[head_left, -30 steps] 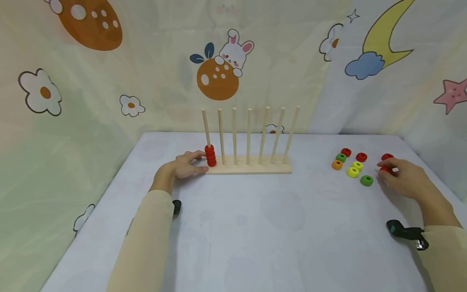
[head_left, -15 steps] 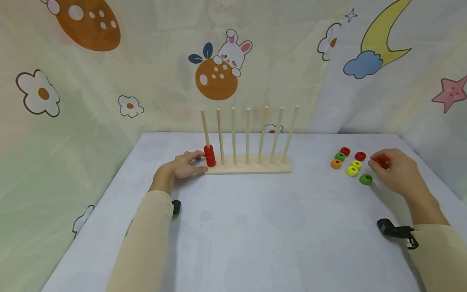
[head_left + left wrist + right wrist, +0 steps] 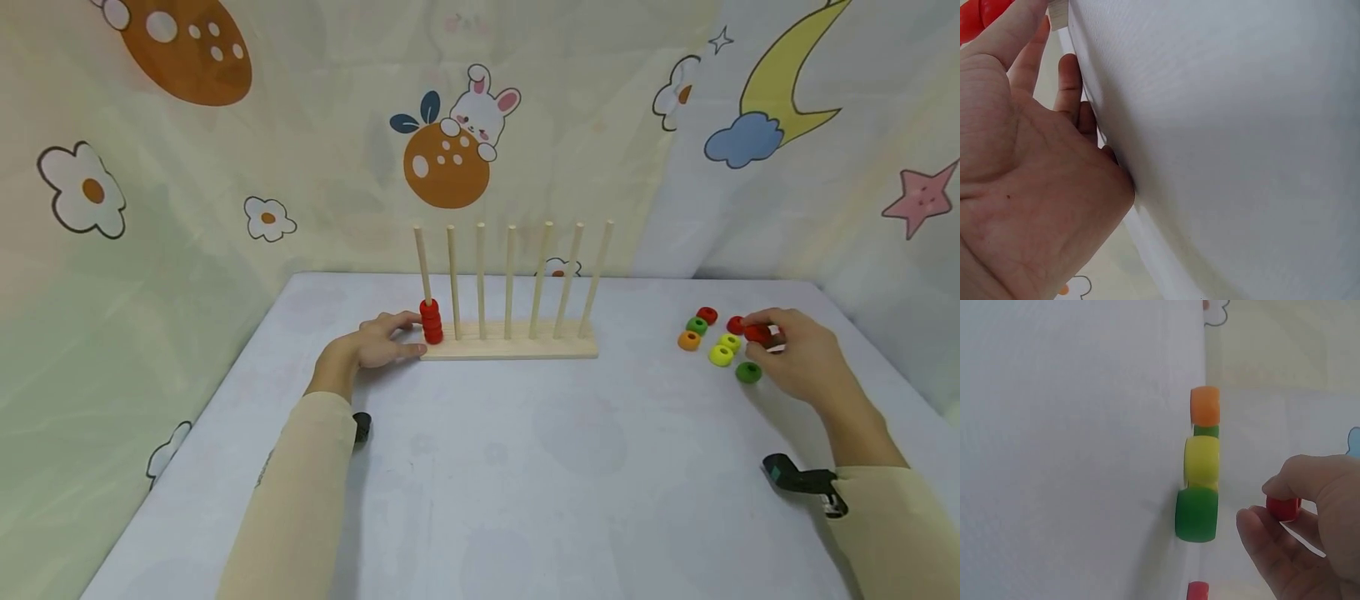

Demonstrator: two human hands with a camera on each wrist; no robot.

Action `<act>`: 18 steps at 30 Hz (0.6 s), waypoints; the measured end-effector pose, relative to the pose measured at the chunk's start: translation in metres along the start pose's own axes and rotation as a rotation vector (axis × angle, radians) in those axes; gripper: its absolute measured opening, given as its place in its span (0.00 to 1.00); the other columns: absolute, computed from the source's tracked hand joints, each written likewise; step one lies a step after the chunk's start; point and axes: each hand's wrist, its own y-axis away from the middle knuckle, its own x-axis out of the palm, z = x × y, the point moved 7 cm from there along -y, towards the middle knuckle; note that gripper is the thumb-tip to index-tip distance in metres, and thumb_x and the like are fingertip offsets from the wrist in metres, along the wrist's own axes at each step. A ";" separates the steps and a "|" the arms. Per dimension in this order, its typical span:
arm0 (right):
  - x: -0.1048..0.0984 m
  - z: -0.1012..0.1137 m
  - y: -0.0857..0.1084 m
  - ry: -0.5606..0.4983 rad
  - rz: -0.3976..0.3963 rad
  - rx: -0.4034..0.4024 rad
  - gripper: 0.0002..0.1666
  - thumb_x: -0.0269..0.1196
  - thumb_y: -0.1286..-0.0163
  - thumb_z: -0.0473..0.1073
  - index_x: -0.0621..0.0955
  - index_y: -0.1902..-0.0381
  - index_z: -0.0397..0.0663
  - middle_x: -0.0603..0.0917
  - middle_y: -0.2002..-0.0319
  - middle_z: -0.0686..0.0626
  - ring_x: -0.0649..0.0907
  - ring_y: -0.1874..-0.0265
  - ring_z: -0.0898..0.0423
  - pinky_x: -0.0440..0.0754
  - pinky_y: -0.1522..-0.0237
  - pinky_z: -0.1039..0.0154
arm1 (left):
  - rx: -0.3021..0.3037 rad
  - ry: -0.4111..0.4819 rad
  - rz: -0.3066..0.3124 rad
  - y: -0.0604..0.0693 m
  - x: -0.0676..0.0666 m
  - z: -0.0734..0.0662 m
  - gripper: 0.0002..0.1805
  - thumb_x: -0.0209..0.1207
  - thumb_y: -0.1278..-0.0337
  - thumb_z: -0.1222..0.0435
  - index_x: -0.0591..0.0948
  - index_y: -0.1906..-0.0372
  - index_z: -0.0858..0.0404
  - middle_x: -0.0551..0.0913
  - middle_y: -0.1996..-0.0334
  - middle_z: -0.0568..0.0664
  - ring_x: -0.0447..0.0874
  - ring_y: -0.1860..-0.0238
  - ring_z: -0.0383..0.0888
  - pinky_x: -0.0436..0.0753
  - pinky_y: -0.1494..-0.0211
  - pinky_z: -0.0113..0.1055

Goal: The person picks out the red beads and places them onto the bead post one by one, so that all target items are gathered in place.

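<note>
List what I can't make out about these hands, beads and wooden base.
Head view: part of the held round red bead, hidden by the right hand's fingers.
Left wrist view: most of the flat pale wooden base, cut off by the top edge.
Right wrist view: the farther round yellow bead, mostly behind the nearer yellow bead and round green bead.
Right wrist view: the lower red bead, cut off by the bottom edge.

Table [image 3: 645,333] free between rack [image 3: 510,352] and beads [image 3: 721,359]; upright pegs [image 3: 510,283] obstruct.
</note>
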 end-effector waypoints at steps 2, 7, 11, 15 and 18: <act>0.000 0.006 -0.001 0.001 0.004 -0.026 0.23 0.65 0.30 0.33 0.74 0.40 0.31 0.73 0.44 0.26 0.76 0.52 0.27 0.86 0.71 0.52 | 0.001 0.003 -0.002 0.001 0.000 0.001 0.38 0.60 0.37 0.38 0.64 0.24 0.36 0.63 0.25 0.50 0.51 0.24 0.61 0.60 0.29 0.71; -0.003 0.023 -0.005 -0.009 0.004 -0.096 0.22 0.65 0.31 0.34 0.77 0.41 0.35 0.77 0.46 0.30 0.80 0.53 0.30 0.74 0.73 0.74 | 0.010 -0.002 -0.005 0.001 -0.002 0.001 0.38 0.59 0.38 0.36 0.64 0.24 0.36 0.63 0.25 0.49 0.50 0.24 0.61 0.59 0.30 0.71; -0.005 0.036 -0.005 -0.039 0.000 -0.129 0.21 0.65 0.31 0.33 0.78 0.41 0.36 0.78 0.48 0.32 0.81 0.54 0.32 0.74 0.73 0.76 | 0.000 -0.004 0.002 -0.002 -0.001 0.004 0.39 0.60 0.38 0.36 0.64 0.24 0.35 0.62 0.24 0.48 0.50 0.23 0.60 0.58 0.29 0.71; -0.007 0.049 -0.003 -0.059 -0.009 -0.159 0.19 0.65 0.32 0.33 0.80 0.43 0.37 0.80 0.48 0.34 0.83 0.55 0.32 0.75 0.72 0.74 | 0.017 0.000 0.005 -0.001 -0.001 0.002 0.38 0.60 0.38 0.37 0.64 0.24 0.37 0.62 0.24 0.49 0.50 0.24 0.60 0.58 0.29 0.71; -0.009 0.059 -0.003 -0.054 -0.020 -0.199 0.18 0.66 0.33 0.32 0.82 0.45 0.38 0.82 0.50 0.36 0.84 0.56 0.35 0.76 0.71 0.72 | 0.029 -0.002 0.003 0.002 -0.001 -0.001 0.38 0.59 0.37 0.38 0.64 0.24 0.38 0.62 0.24 0.50 0.50 0.24 0.62 0.58 0.30 0.72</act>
